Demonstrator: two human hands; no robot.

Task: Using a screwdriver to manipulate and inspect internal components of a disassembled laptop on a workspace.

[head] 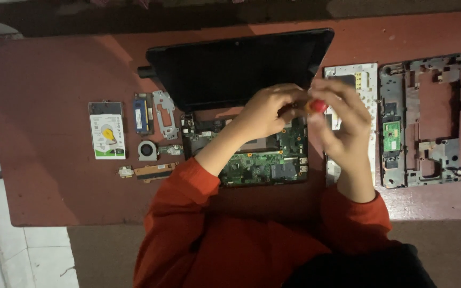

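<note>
Head view: laptop largely stripped; drive, fan, frame laid aside. Motherboard remains seated. Both hands, left hand and right hand, fingers clamped on red-handled screwdriver.

Both arms in loose red-orange long sleeves, plain fabric, no print or logo visible. Left sleeve ends mid-forearm, cuff bunched with soft folds; forearm bare above it. Right sleeve reaches the wrist, cuff also creased. Same red-orange cloth covers the torso at frame bottom, wrinkled across the front. Dark, near-black garment at lower right, lap area; detail too dim to tell. Left hand and right hand bare: no gloves, rings, watch or bands showing.
</note>
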